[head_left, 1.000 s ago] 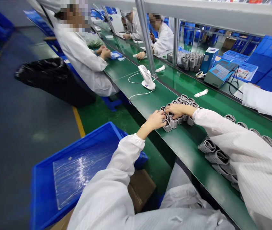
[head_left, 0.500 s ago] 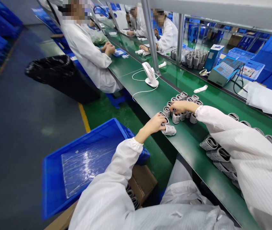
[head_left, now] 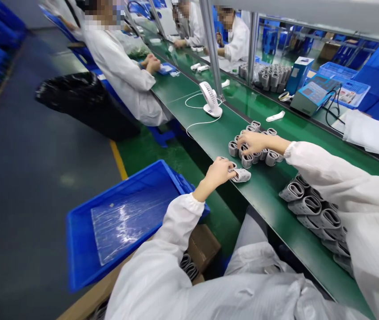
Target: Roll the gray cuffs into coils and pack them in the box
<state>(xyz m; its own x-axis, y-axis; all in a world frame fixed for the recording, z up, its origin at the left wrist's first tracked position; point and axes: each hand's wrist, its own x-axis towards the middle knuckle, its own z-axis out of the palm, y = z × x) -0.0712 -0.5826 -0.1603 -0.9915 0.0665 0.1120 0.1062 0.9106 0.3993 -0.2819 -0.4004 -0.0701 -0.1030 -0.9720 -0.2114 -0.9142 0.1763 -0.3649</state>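
Note:
At the near edge of the green bench (head_left: 259,195), my left hand (head_left: 220,172) is closed around a few grey rolled cuffs. One rolled cuff (head_left: 242,175) lies on its side and sticks out past the fingers. My right hand (head_left: 253,141) reaches over a cluster of upright grey rolled cuffs (head_left: 271,158), fingers bent down onto one at the cluster's left side. The fingertips partly cover that roll. Nearer my right sleeve, a stacked pile of the same cuffs (head_left: 309,206) lies on the bench, partly hidden by the sleeve.
A white fan (head_left: 211,101) with a cable stands farther along the bench. One white strap-like piece (head_left: 275,116) lies behind the cluster. Below left are a blue bin (head_left: 76,249) and a cardboard box (head_left: 204,244). Co-workers in white coats (head_left: 119,66) sit beyond.
My left hand and its cuffs have shifted slightly right along the bench edge. My right hand stays on the cluster; its forearm has moved right, showing more of the pile.

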